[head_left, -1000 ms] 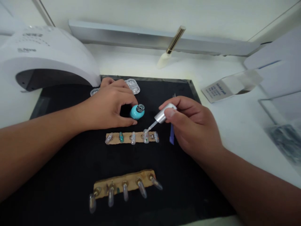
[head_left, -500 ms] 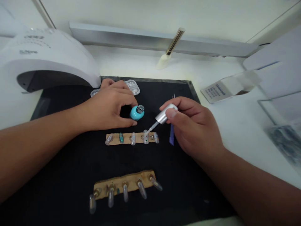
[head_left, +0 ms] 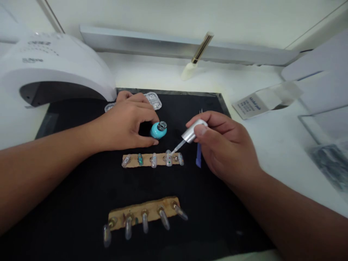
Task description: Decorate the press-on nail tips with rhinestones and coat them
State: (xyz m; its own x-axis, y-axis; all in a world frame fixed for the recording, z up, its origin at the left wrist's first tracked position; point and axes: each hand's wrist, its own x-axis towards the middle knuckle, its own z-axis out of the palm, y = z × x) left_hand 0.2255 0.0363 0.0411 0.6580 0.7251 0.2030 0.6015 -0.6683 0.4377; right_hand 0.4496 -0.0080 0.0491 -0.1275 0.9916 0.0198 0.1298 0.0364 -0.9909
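Between the thumb and index finger of my left hand (head_left: 132, 121) is an uncapped turquoise nail polish bottle (head_left: 157, 131), standing on the black mat. My right hand (head_left: 224, 148) pinches the silver cap of a nail polish brush (head_left: 191, 131). Its tip meets the upper part of a sparkly false nail (head_left: 169, 159), fourth from the left on a cardboard strip (head_left: 146, 161). Other decorated nails sit along that strip, one of them teal. Closer to me lies a second cardboard strip (head_left: 152, 212) with several long clear nails on small round mounts.
A white nail lamp (head_left: 67, 65) stands at the back left. Behind my left hand is a clear case of small gems (head_left: 154, 100). Purple tweezers (head_left: 198, 156) lie beside my right hand. A gold-capped bottle (head_left: 189, 70) and an alcohol pads box (head_left: 254, 103) stand beyond the mat (head_left: 81, 203).
My right hand has shifted slightly to the right with the brush, whose tip has slid a little to the right on the nail. My left hand and the bottle have stayed put.
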